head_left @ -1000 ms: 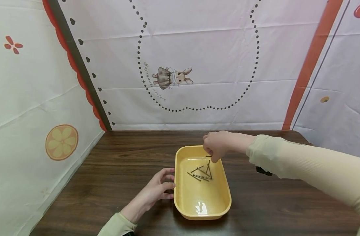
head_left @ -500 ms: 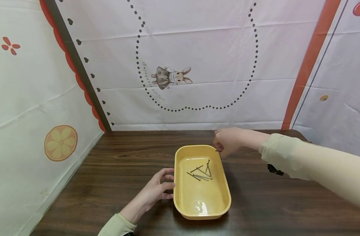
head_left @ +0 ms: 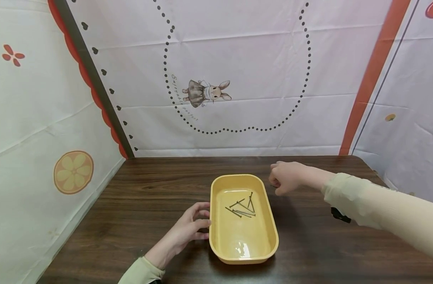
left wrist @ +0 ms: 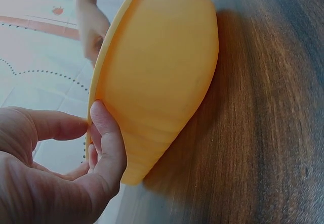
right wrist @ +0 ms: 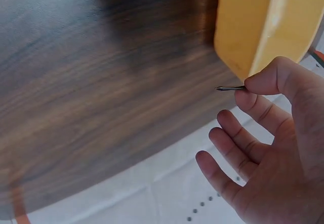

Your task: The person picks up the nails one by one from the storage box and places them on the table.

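Note:
A yellow tray stands on the dark wooden table, with several nails lying loosely across one another inside it. My left hand rests against the tray's left side; in the left wrist view its thumb touches the outer wall just under the rim and the index fingertip lies at the rim. Beyond the tray's far right corner, my right hand is over the table. Thumb and index finger pinch a nail, its pointed end sticking out in the right wrist view, while the other fingers are loosely bent.
Brown wood-grain table surrounds the tray. Behind it hangs a white printed cloth with a rabbit figure, and similar cloth covers both sides. A black band shows beneath the right sleeve.
My right hand has moved right from above the tray's far end, out past the rim, carrying the nail. Left hand, tray and the nails inside have stayed put.

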The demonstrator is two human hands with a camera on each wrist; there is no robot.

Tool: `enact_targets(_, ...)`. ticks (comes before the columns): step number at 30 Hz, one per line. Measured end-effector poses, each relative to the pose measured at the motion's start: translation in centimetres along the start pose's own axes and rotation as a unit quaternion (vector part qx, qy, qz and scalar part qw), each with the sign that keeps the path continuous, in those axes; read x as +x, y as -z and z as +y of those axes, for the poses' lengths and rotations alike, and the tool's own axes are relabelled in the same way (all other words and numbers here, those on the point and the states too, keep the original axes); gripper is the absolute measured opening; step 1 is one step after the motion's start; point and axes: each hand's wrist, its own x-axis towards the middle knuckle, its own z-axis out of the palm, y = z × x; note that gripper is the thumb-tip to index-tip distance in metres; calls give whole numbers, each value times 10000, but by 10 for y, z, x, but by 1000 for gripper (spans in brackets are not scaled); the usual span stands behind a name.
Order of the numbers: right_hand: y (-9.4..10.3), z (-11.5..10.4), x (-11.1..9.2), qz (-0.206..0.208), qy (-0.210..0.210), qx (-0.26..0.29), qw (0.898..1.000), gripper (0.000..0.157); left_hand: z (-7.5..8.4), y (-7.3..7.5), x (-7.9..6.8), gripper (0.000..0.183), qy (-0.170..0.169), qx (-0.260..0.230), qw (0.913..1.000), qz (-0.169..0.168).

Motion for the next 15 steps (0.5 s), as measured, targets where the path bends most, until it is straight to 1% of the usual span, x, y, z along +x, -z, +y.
enact_targets(5,-13,7,-3,104,-80,-5,9999,29,0,0,0,56,7,16,10000,19)
enact_targets(10,-23,13,-4,85,-209,106,9997,30,0,-1,1,56,32,39,10000,59)
enact_targets(15,-34,17,-5,97,-257,93,9996,30,0,-1,1,56,37,42,10000,60)
